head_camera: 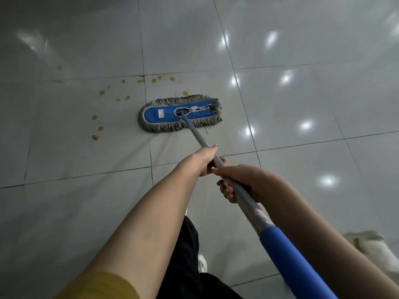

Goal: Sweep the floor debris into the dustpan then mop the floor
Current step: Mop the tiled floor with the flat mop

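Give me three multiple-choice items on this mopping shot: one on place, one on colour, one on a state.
1. Where are the yellowish spots relative to the mop head?
A. left of and beyond it
B. right of it
C. by the feet

2. The mop head's top cloth is:
A. red
B. blue
C. green

3. The pole is gripped by:
A. neither hand
B. one hand
C. both hands

1 A: they sit left of and past the fringe.
2 B: blue panel inside grey fringe.
3 C: left hand ahead, right hand behind it.
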Demonstrator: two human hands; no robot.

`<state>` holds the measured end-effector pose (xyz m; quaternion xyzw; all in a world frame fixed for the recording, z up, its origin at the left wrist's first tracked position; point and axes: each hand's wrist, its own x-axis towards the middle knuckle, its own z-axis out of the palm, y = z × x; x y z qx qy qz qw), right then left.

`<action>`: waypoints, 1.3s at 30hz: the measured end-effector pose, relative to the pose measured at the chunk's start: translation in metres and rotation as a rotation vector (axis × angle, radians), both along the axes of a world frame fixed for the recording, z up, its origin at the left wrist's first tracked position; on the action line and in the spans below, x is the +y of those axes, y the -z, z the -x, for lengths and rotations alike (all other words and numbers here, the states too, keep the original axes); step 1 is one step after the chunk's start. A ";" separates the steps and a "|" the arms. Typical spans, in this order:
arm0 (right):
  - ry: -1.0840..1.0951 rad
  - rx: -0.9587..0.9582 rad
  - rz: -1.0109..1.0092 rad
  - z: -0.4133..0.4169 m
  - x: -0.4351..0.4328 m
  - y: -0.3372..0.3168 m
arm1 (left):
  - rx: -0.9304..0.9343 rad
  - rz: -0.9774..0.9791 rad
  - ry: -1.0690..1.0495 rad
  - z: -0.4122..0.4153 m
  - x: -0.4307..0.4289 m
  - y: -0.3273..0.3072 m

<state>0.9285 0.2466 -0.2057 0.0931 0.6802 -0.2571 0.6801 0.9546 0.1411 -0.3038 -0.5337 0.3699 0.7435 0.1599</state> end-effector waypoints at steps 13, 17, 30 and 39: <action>-0.013 0.003 -0.009 0.116 -0.166 -0.003 | -0.001 -0.046 -0.108 0.113 -0.165 -0.005; -0.044 -0.016 -0.008 0.154 -0.203 -0.001 | 0.001 -0.065 -0.136 0.148 -0.204 -0.004; -0.154 -0.048 -0.008 0.298 -0.332 0.000 | 0.033 -0.021 -0.260 0.275 -0.327 -0.001; -0.190 -0.074 -0.020 0.336 -0.404 0.006 | 0.048 -0.044 -0.349 0.309 -0.394 0.003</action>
